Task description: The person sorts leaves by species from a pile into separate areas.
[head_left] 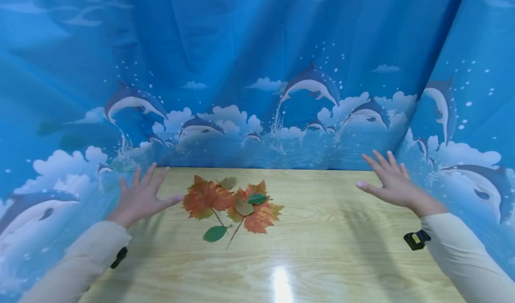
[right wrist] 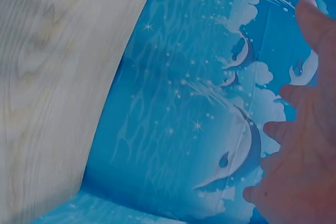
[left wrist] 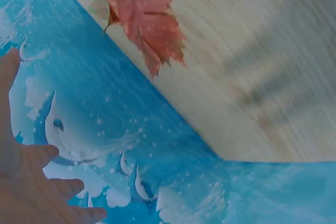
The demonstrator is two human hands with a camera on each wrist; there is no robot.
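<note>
My left hand (head_left: 141, 196) is held up over the left side of the table with its fingers spread, holding nothing. Nearest to it are two orange-red maple leaves: the left leaf (head_left: 204, 197) and the right leaf (head_left: 263, 216), both with stems. Smaller leaves lie on and around them: a green leaf (head_left: 215, 233) in front, another green leaf (head_left: 257, 199) on the right maple leaf, and brownish-green ones (head_left: 243, 207). Over the right side, my right hand (head_left: 392, 183) hovers with fingers spread, also holding nothing and apart from the leaves.
The light wood-grain table (head_left: 322, 249) carries the leaves left of its middle. A blue curtain (head_left: 241, 70) printed with dolphins and clouds stands along the back and both sides. A bright glare spot lies near the front. Each wrist carries a small black device (head_left: 416, 240).
</note>
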